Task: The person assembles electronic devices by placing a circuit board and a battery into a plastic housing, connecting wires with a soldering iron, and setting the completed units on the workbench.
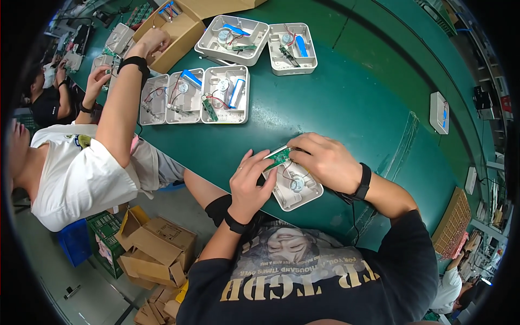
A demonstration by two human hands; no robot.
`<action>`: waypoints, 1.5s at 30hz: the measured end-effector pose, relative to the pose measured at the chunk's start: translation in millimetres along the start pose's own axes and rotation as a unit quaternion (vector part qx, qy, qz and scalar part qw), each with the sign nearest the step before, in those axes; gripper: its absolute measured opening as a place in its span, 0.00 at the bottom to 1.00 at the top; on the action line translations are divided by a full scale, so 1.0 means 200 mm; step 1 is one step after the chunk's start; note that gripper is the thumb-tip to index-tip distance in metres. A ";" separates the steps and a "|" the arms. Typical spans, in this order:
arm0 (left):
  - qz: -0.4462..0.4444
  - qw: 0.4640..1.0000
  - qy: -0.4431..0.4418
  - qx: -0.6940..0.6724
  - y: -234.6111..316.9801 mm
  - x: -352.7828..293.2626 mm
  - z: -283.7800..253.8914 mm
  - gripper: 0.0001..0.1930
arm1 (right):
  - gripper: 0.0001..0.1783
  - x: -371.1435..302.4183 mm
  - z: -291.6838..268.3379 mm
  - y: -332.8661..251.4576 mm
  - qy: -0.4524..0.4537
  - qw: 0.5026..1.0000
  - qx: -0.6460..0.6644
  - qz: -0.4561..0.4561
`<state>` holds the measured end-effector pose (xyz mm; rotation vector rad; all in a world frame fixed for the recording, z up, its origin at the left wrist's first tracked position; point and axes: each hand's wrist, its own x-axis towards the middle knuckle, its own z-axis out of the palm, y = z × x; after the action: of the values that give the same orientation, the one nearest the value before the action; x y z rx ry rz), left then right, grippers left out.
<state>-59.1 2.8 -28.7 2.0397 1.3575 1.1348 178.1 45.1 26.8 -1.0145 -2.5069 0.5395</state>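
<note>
In front of me on the green table lies a white plastic housing point(284, 201), with a round metallic part point(297, 184) and thin wires inside. A small green circuit board point(279, 157) sits over the housing's far left edge. My left hand point(250, 180) grips the board's left end, its thumb close to the housing wall. At the board's right end, my right hand point(324, 161) has its fingers pinched together. Those fingertips partly hide that end of the board and whatever else they hold.
More white housings point(245, 111) with blue cells, boards and wires stand at the far left; two others point(313, 66) are behind them. A co-worker's arm point(120, 111) reaches into a cardboard box point(187, 43). Another housing point(435, 114) lies far right. Cartons point(162, 244) stand below the table.
</note>
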 end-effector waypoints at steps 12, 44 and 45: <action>0.019 1.000 -0.010 -0.006 -0.01 0.00 0.00 0.09 | 0.09 -0.01 0.09 0.04 0.040 0.998 0.040 0.015; 0.014 0.997 -0.042 0.064 -0.04 -0.06 -0.06 0.05 | 0.21 -0.11 -0.02 0.18 -0.036 0.992 0.091 0.086; 0.004 0.997 -0.033 0.064 -0.04 -0.05 -0.07 0.05 | 0.20 -0.09 0.00 0.18 -0.025 0.992 0.068 0.099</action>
<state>-77.7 -4.7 -30.7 2.1543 1.4244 0.9974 210.3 55.5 5.3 -1.2170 -2.3886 0.7918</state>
